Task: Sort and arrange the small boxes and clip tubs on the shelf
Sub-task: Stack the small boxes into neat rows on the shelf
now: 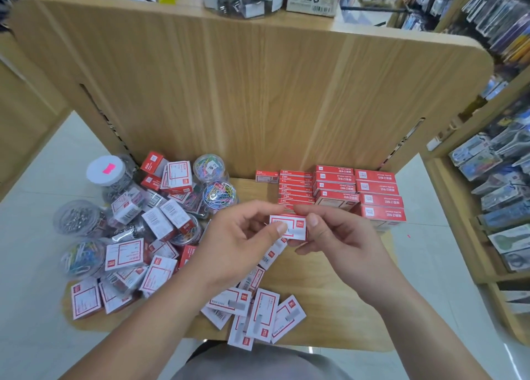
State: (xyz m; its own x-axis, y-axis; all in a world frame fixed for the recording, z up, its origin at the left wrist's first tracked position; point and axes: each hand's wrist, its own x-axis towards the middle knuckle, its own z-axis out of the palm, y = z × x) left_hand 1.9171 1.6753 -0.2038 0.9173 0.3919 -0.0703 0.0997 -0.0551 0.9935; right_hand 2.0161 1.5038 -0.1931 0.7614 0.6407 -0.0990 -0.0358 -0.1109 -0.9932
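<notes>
A small red-and-white cardboard box is pinched between both hands: the left grip is closed on its left end with the thumb laid on the top face, and the right grip is closed on its right end, thumb likewise on top and fingers curled beneath. The box is held level above the middle of the light wooden shelf, just near of the stacked rows. Below the left wrist, loose red-and-white flat boxes are scattered at the near edge of the shelf, some overlapping. On the far right, neat rows of red rectangular boxes are lined up against the upright wooden back panel. On the left, a jumbled heap of red-and-white small boxes is mixed with clear round plastic tubs of coloured paper clips; a clear tub of silver clips and a clear jar with a white lid and pink sticker stand at the heap's left side. Pale floor tiles are seen beyond the shelf's left edge, and racks of packaged goods fill the right.
</notes>
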